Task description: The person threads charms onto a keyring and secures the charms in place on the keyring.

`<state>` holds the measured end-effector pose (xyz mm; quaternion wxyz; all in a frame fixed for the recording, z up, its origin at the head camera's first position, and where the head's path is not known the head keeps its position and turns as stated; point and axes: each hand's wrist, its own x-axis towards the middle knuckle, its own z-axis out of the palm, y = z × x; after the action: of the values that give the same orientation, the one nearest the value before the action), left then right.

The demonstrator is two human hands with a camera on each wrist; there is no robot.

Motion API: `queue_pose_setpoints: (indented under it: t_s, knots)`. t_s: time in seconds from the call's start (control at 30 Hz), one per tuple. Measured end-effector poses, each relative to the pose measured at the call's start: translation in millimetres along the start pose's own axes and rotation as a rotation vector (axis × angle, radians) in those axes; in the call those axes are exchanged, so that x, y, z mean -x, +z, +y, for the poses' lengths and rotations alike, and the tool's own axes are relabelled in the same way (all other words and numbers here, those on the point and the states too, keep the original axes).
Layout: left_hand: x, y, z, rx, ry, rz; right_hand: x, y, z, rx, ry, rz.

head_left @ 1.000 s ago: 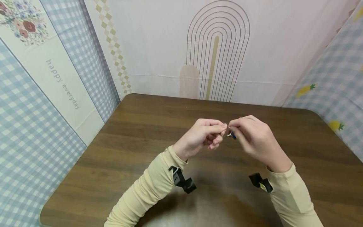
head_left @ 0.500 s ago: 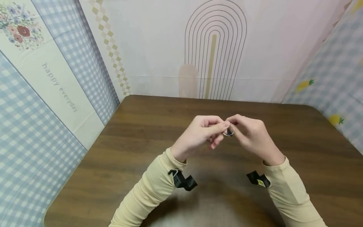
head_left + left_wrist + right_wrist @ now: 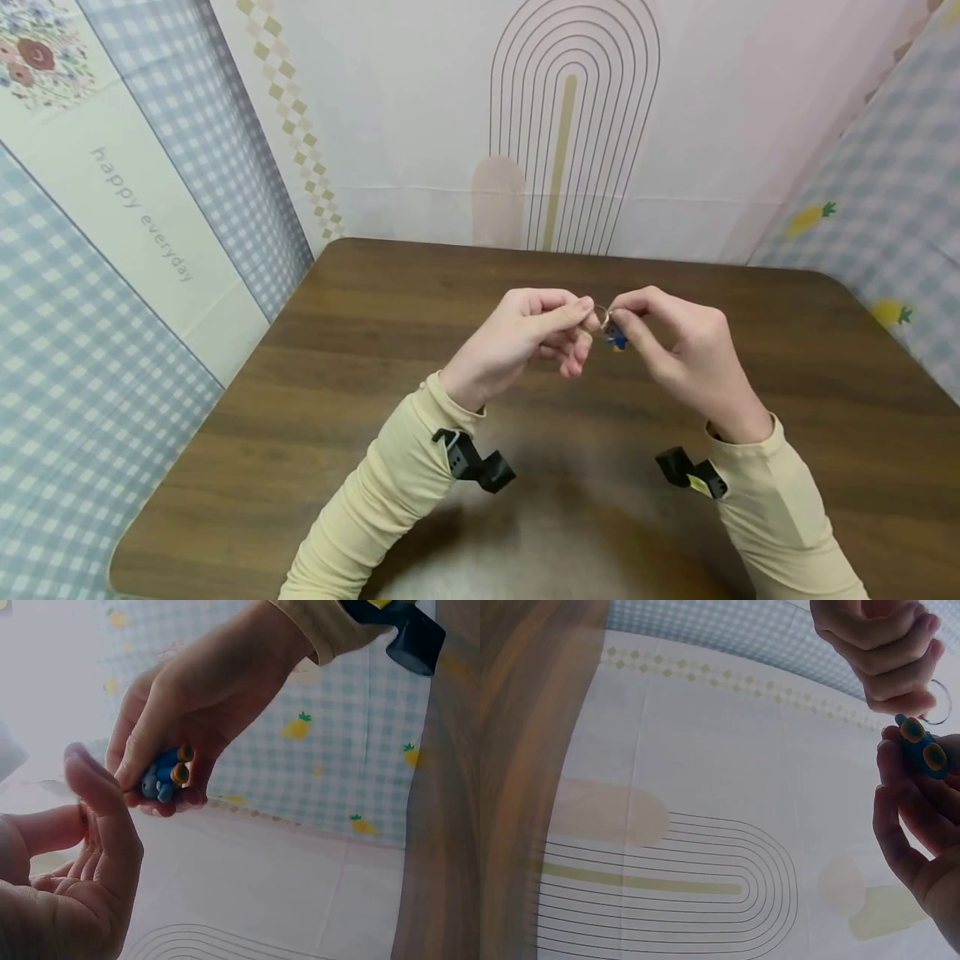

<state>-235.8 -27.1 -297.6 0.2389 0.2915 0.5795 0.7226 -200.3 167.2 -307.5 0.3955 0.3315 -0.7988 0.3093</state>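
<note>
The desk is dark brown with a streaked wood grain. Above it, a small charm is blue with orange-yellow spots, hung on a silvery ring. Both sleeves are pale cream-yellow, each with a black strap piece. Behind the desk, the backdrop is off-white with thin dark arch lines, an olive bar and a beige arch. Left of the desk hangs blue-and-white gingham cloth; right of it, gingham with yellow pineapples.

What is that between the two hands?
A thin metal ring bridges the left hand and right hand; a small blue charm hangs by it. The head view shows it best.
</note>
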Motion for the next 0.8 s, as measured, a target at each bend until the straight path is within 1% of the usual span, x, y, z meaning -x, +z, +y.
queue_pose_setpoints:
  t_s: [0.23,0.33,0.47,0.63,0.8]
  knots:
    - [2.7,-2.8,3.2,-0.001,0.038,-0.025,-1.3,0.5,-1.4,0.024,0.019,0.007]
    - [3.0,-2.9,4.8,-0.028,0.034,-0.033,-2.9,0.2,-3.4,0.029,0.029,0.016]
    - [2.2,-1.5,5.4,-0.094,0.026,-0.029,-4.7,-1.9,-6.9,0.049,0.042,0.032]
    - [2.1,0.7,5.5,-0.199,0.017,-0.009,-5.8,-3.2,-8.6,0.078,0.019,0.037]
    - [3.4,1.6,5.2,-0.266,-0.02,-0.014,-5.0,-4.4,-7.6,0.122,-0.03,-0.004]
